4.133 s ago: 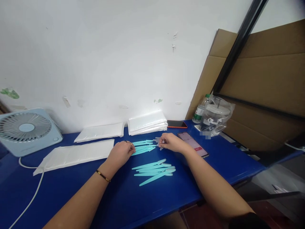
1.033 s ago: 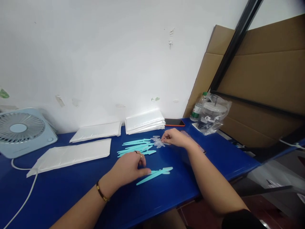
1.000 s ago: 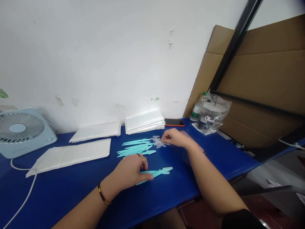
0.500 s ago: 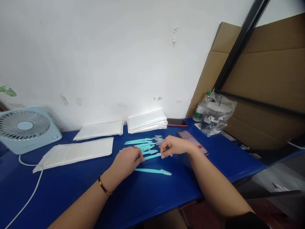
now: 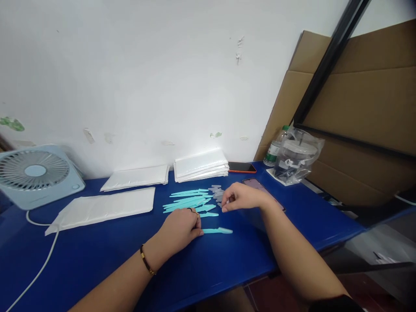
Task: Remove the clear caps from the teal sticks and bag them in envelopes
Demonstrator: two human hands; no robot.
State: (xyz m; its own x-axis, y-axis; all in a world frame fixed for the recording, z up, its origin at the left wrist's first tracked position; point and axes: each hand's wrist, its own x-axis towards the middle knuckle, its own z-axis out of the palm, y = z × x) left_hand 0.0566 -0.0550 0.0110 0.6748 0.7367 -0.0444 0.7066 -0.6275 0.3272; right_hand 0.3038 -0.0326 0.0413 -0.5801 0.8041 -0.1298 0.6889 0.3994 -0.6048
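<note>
My left hand is closed, thumb and fingers pinching the handle end of a turquoise eyebrow razor low over the blue table. The razor's head points right. My right hand hovers beside a small heap of clear blade caps, its fingers curled together. Whatever they hold, perhaps a cap, is too hidden to make out. Several more turquoise eyebrow razors lie in a loose pile beyond my left hand. One razor lies at the pile's near side, partly covered by my left hand.
White plastic packets are stacked against the wall, with another stack and a single packet to the left. A blue fan stands far left. Two phones, a bottle and a bagged cup are right.
My left hand has moved nearer, from the razor both hands held to the one in front. That first razor now lies by the pile. My right hand has moved slightly right, off it.
</note>
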